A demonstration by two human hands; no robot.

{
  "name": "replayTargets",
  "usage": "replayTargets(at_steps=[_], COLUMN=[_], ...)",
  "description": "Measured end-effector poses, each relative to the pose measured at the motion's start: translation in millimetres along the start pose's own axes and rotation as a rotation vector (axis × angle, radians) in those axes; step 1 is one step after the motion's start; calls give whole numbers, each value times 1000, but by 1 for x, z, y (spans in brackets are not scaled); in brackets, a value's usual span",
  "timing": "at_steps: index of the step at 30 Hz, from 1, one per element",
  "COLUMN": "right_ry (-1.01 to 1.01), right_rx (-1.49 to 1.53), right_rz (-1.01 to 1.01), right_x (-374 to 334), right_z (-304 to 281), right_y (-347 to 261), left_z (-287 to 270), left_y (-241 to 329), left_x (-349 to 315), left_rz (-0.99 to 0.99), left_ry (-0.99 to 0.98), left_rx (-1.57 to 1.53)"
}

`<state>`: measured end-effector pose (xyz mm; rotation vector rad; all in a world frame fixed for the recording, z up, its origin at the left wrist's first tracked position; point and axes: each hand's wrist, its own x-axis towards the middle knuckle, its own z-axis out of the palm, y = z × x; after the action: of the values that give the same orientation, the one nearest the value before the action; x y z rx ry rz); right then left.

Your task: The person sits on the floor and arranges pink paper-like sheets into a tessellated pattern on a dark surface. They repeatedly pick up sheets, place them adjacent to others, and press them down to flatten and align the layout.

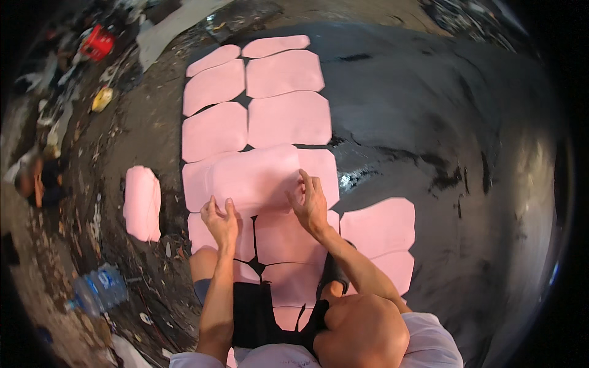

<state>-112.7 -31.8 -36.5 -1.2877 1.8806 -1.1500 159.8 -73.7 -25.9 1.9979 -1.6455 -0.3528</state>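
A pink sheet [257, 175] with cut corners lies across other pink sheets in front of me, overlapping the pair beneath it. My left hand [219, 224] is at its lower left corner, thumb and fingers apart. Beside its right edge is my right hand [310, 202], fingers bent and spread from the thumb. A shadow falls on the sheet by the right hand; whether the fingertips touch it, I cannot tell. Several matching pink sheets [288, 119] run in two columns away from me, and more [288, 239] lie below my hands.
Black sheeting [429, 135] spreads to the right, shiny in places. Two more pink pieces [377, 230] lie right of my arm. On the littered dirt at left are a pink roll [142, 203], a clear blue bottle [101, 289], a yellow item [102, 99] and a red item [98, 43].
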Motion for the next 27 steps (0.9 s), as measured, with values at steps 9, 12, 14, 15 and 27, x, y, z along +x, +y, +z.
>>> replayTargets(at_steps=[9, 12, 14, 15, 27], right_ry=[80, -30, -2, -59, -728], right_rx=[342, 304, 233, 263, 782], right_rz=[197, 78, -317, -446, -305], right_x=[12, 14, 1, -8, -35], right_z=[2, 1, 11, 20, -39], right_y=[-7, -13, -29, -46, -101], left_z=[14, 18, 22, 19, -40], left_y=[46, 38, 31, 21, 22], left_x=[17, 18, 34, 34, -39], left_rz=[-182, -357, -452, -504, -446], left_ry=[118, 139, 99, 50, -124], left_rx=[-42, -419, -691, -786, -1654])
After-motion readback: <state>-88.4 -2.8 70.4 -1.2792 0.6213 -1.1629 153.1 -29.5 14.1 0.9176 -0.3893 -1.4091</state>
